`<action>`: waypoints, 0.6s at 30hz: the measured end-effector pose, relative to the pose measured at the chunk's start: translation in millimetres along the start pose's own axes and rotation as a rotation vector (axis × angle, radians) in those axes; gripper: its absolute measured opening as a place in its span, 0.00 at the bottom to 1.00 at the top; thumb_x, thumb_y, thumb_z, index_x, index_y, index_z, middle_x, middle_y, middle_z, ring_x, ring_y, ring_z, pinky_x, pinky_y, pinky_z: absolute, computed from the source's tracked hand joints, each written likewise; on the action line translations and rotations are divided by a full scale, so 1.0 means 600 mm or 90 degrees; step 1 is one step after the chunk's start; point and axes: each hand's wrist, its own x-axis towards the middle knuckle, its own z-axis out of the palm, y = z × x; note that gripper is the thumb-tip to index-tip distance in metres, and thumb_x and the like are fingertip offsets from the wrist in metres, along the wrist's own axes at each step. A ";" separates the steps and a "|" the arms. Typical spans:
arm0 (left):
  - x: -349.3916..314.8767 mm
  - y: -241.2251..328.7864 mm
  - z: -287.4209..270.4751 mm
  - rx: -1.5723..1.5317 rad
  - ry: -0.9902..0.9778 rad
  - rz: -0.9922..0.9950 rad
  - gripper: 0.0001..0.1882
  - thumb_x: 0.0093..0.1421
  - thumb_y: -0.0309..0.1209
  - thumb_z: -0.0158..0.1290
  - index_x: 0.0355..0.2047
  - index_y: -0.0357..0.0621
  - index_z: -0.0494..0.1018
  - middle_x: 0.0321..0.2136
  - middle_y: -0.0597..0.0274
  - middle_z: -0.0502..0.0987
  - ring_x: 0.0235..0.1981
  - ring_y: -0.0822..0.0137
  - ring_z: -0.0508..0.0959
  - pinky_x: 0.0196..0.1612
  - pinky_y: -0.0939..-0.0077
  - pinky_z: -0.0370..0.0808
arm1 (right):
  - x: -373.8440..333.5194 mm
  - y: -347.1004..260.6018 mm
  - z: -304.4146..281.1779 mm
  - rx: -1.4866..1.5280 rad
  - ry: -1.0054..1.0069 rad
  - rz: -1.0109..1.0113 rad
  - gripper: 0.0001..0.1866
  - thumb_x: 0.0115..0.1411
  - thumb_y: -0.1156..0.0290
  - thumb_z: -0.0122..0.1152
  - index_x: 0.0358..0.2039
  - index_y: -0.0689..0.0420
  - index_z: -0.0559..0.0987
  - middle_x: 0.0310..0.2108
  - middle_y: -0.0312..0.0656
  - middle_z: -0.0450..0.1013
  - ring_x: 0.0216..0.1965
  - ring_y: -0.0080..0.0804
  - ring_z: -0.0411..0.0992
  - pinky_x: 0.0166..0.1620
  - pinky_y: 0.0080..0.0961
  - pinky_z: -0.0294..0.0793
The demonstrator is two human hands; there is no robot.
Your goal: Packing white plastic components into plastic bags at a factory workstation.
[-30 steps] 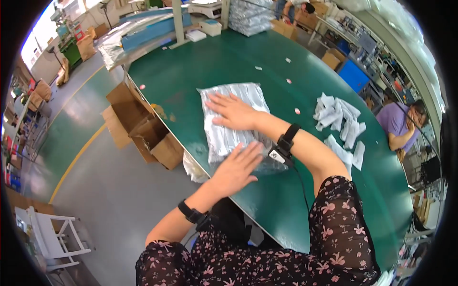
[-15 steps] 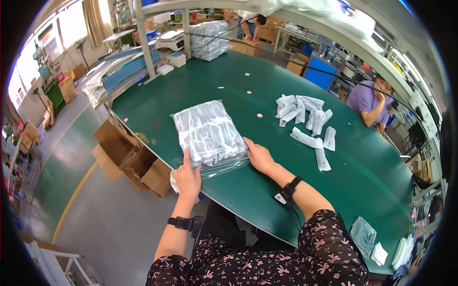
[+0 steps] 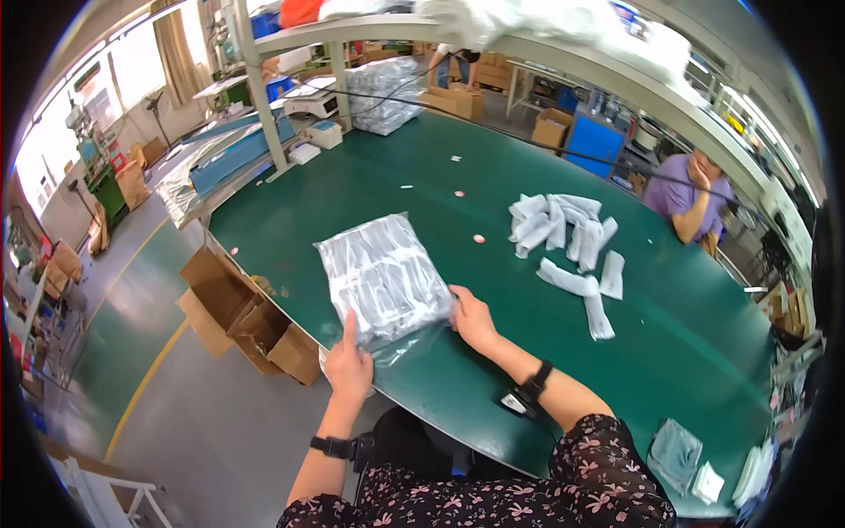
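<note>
A clear plastic bag (image 3: pixel 387 277) filled with rows of white-wrapped packets lies flat on the green table, near its front left edge. My left hand (image 3: pixel 349 370) is at the bag's near left corner, with the index finger stretched along it and the other fingers folded at the plastic edge. At the near right corner my right hand (image 3: pixel 473 319) grips the bag, its fingertips partly hidden by the plastic. Loose film of the bag's near end spreads between both hands. To the right lies a loose pile of white-wrapped packets (image 3: pixel 559 227), several more packets (image 3: pixel 597 312) nearer me.
Open cardboard boxes (image 3: pixel 251 317) stand on the floor beyond the table's left edge. A stack of filled plastic bags (image 3: pixel 385 92) is at the back, under a shelf (image 3: pixel 370 31). A person in purple (image 3: pixel 682 194) sits at the far right. Folded plastic bags (image 3: pixel 676 453) lie near right.
The view has tilted, so most things sit lower in the picture. The bag and both hands appear slightly nearer me. My hold on the bag looks the same.
</note>
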 end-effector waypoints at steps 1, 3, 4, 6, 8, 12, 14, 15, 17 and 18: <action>-0.003 -0.001 -0.012 -0.085 -0.005 -0.010 0.39 0.51 0.20 0.53 0.65 0.53 0.57 0.21 0.53 0.73 0.20 0.60 0.74 0.27 0.66 0.72 | -0.003 0.004 -0.004 -0.027 0.041 -0.055 0.20 0.61 0.79 0.44 0.54 0.61 0.70 0.23 0.47 0.75 0.23 0.31 0.73 0.29 0.28 0.73; 0.018 -0.001 -0.043 -0.168 -0.007 -0.030 0.36 0.52 0.18 0.49 0.63 0.51 0.62 0.20 0.54 0.73 0.18 0.64 0.74 0.26 0.69 0.73 | 0.012 -0.023 -0.028 -0.053 0.071 -0.111 0.19 0.61 0.79 0.45 0.53 0.61 0.72 0.23 0.44 0.74 0.23 0.29 0.72 0.29 0.26 0.72; 0.038 -0.002 -0.066 -0.208 -0.012 -0.021 0.33 0.52 0.17 0.48 0.60 0.49 0.65 0.20 0.55 0.73 0.18 0.66 0.73 0.25 0.71 0.72 | 0.017 -0.070 -0.046 0.000 0.025 -0.075 0.17 0.60 0.78 0.46 0.50 0.60 0.74 0.22 0.44 0.74 0.24 0.28 0.73 0.30 0.26 0.72; 0.082 -0.005 -0.120 -0.289 -0.029 -0.004 0.28 0.52 0.14 0.45 0.54 0.46 0.72 0.21 0.57 0.74 0.16 0.70 0.73 0.24 0.75 0.72 | 0.039 -0.154 -0.069 0.053 -0.031 -0.027 0.16 0.60 0.77 0.47 0.47 0.59 0.77 0.21 0.45 0.74 0.24 0.28 0.74 0.30 0.26 0.72; 0.168 -0.010 -0.167 -0.365 -0.007 0.037 0.22 0.55 0.15 0.41 0.47 0.42 0.77 0.20 0.63 0.74 0.18 0.75 0.73 0.24 0.78 0.72 | 0.097 -0.226 -0.092 0.095 -0.078 -0.047 0.16 0.59 0.78 0.45 0.45 0.61 0.78 0.22 0.28 0.68 0.23 0.17 0.64 0.26 0.16 0.64; 0.383 -0.024 -0.277 -0.431 -0.056 -0.003 0.17 0.60 0.20 0.41 0.41 0.38 0.79 0.20 0.69 0.74 0.19 0.79 0.70 0.26 0.83 0.71 | 0.230 -0.392 -0.134 0.232 -0.110 0.026 0.16 0.57 0.80 0.47 0.44 0.63 0.79 0.20 0.27 0.64 0.21 0.14 0.58 0.24 0.14 0.57; 0.460 -0.006 -0.331 -0.462 -0.120 -0.056 0.15 0.59 0.22 0.43 0.41 0.37 0.79 0.20 0.71 0.74 0.20 0.80 0.70 0.27 0.83 0.70 | 0.274 -0.443 -0.164 0.282 -0.100 -0.009 0.16 0.56 0.80 0.47 0.42 0.65 0.79 0.20 0.28 0.64 0.19 0.14 0.56 0.23 0.13 0.55; 0.466 -0.003 -0.356 -0.461 -0.137 -0.055 0.15 0.59 0.22 0.43 0.41 0.37 0.79 0.20 0.71 0.74 0.20 0.80 0.70 0.27 0.83 0.70 | 0.287 -0.464 -0.177 0.288 -0.092 0.004 0.16 0.56 0.80 0.47 0.42 0.65 0.79 0.20 0.28 0.64 0.19 0.14 0.56 0.23 0.13 0.55; 0.483 -0.010 -0.391 -0.491 -0.194 -0.050 0.14 0.59 0.22 0.44 0.41 0.36 0.78 0.18 0.72 0.72 0.20 0.80 0.71 0.27 0.83 0.70 | 0.307 -0.492 -0.185 0.296 -0.110 0.035 0.15 0.57 0.78 0.49 0.42 0.66 0.79 0.19 0.28 0.63 0.19 0.15 0.57 0.22 0.14 0.55; 0.493 -0.016 -0.396 -0.508 -0.222 -0.046 0.14 0.59 0.22 0.44 0.41 0.35 0.78 0.18 0.72 0.71 0.20 0.80 0.71 0.27 0.84 0.70 | 0.304 -0.488 -0.175 0.301 -0.101 0.045 0.15 0.57 0.78 0.49 0.42 0.66 0.79 0.19 0.28 0.63 0.19 0.15 0.57 0.22 0.14 0.55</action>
